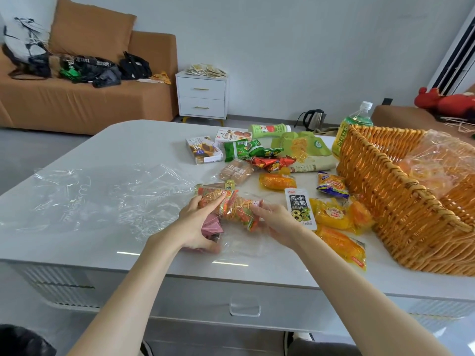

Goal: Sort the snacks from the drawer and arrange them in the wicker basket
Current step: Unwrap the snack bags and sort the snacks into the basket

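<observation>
A clear bag of orange snack sticks (232,208) lies near the front of the white table (123,140). My left hand (198,227) grips its left end, with pink packets (212,227) under the palm. My right hand (276,223) pinches the bag's right end. The wicker basket (401,209) stands at the right, with clear wrap inside. Between the basket and my hands lie a white seaweed packet (300,208) and several yellow and orange packets (339,228). Green and red packets (257,155) and small boxes (205,150) lie farther back.
A large clear plastic sheet (102,199) covers the table's left half. The drawer (244,304) in the table front is shut. A green bottle (270,129) and a yellow-green bottle (352,127) stand behind the snacks. A sofa (84,98) and a white nightstand (203,96) are beyond.
</observation>
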A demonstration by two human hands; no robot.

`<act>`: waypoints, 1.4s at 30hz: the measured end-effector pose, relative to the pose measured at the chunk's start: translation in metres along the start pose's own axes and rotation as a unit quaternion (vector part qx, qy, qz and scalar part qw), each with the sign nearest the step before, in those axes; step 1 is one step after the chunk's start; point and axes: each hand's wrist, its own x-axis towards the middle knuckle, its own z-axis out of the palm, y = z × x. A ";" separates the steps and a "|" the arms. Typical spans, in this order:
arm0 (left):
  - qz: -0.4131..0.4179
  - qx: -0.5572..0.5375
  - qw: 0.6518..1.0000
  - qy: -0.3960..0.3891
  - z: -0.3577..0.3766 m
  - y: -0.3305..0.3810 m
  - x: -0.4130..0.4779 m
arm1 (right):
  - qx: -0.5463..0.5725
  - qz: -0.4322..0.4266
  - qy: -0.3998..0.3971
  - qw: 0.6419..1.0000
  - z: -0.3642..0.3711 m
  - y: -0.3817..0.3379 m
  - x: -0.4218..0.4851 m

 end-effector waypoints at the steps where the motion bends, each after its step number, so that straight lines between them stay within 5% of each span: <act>1: 0.000 -0.002 1.000 -0.002 -0.001 -0.001 -0.001 | 0.033 0.003 -0.044 0.998 0.000 -0.002 0.000; 4: -0.003 0.000 1.000 -0.013 -0.003 0.000 -0.001 | 0.020 0.005 -0.063 0.998 -0.001 -0.006 -0.001; 7: -0.017 0.026 0.999 -0.028 -0.007 0.007 -0.003 | -0.130 -0.051 0.076 0.987 -0.004 -0.002 0.002; 13: 0.033 0.026 0.999 0.004 -0.006 0.026 -0.002 | -0.093 -0.067 0.118 0.986 -0.032 -0.012 -0.020; 19: 0.133 -0.023 0.987 0.089 0.004 0.059 -0.008 | -0.348 -0.193 0.207 0.894 -0.079 -0.020 -0.054; 26: 0.234 0.085 0.950 0.190 0.031 0.113 -0.004 | -0.532 0.027 0.039 0.846 -0.134 0.000 -0.075; 33: 0.183 0.257 0.931 0.181 0.060 0.118 0.014 | -0.617 0.037 0.153 0.771 -0.151 0.013 -0.072; 37: 0.170 0.274 0.933 0.162 0.060 0.112 0.019 | -0.553 0.004 0.101 0.827 -0.147 0.006 -0.058; 42: 0.160 0.278 0.935 0.152 0.057 0.104 0.018 | -0.444 -0.117 0.160 0.874 -0.101 -0.006 -0.037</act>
